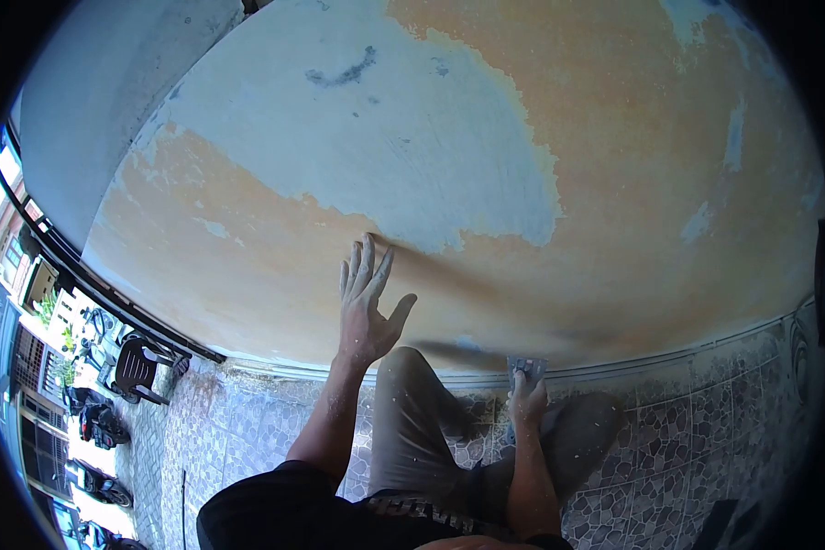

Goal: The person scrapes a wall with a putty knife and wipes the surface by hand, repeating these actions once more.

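A broad wall (pixel 632 183) with tan areas and pale, bluish-white patches fills most of the view. My left hand (pixel 368 307) is raised at the middle, fingers spread and dusty, its fingertips at or very near the wall just below the large pale patch (pixel 449 128). Low on the right, my right hand (pixel 527 399) grips a flat grey scraper (pixel 529 363), its wide edge beside the foot of the wall. Part of the scraper is covered by my thumb and fingers. Pale dust lies on both hands and forearms.
My bent knees (pixel 412 403) are close to the wall, above a stone-patterned tiled floor (pixel 660 449). A moulding (pixel 669 356) runs along the wall's base. To the left stand a dark plastic chair (pixel 137 368) and several motorcycles (pixel 99 420) beyond the porch.
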Available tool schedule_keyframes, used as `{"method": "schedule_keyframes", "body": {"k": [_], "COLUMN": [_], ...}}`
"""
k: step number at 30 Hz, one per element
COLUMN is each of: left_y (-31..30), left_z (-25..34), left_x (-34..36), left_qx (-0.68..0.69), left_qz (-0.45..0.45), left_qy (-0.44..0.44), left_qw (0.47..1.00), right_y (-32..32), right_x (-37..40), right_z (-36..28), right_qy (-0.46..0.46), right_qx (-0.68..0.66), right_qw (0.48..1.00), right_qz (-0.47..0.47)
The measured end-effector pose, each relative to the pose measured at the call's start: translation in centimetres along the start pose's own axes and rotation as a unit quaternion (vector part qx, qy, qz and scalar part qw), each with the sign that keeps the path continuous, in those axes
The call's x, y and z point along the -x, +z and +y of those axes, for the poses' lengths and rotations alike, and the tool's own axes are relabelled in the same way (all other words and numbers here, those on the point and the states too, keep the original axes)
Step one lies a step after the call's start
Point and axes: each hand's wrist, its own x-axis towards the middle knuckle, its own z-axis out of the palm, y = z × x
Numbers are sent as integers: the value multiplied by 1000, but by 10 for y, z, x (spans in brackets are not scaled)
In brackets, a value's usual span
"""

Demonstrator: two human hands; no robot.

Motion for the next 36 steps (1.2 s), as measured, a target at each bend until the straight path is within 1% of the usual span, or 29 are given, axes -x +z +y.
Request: {"method": "schedule_keyframes", "body": {"k": [5,7,11,13,17,20,25,29,31,35,36], "left_y": [4,5,5,5,6,6,7,8,10,10,10], "left_z": [-3,-2,-1,-1,-2,-2,1,2,1,0,0], "left_x": [6,7,7,7,7,7,9,10,10,10,10], "left_qx": [7,7,2,9,13,13,22,28,30,25,26], "left_qz": [-19,-29,-30,-29,-29,-26,-27,-30,-31,-30,-34], "left_qy": [3,-1,-3,-2,-5,-2,-9,-8,0,0,3], "left_qw": [1000,1000,1000,1000,999,1000,999,999,999,999,999], "right_y": [-1,-9,-6,-7,1,1,-5,-5,-3,-3,-3], "right_x": [3,12,8,10,-1,-1,10,10,8,7,8], "right_z": [-5,-29,-19,-22,4,3,-22,-20,-16,-15,-15], "right_qy": [-18,6,0,4,-16,-8,13,-5,-1,-11,6], "right_qx": [13,-17,-6,-37,-12,8,-30,-6,-37,-38,-39], "right_qw": [1000,1000,1000,999,1000,1000,999,1000,999,999,999], "right_qz": [15,-2,7,-8,1,8,-4,2,0,-5,-7]}}
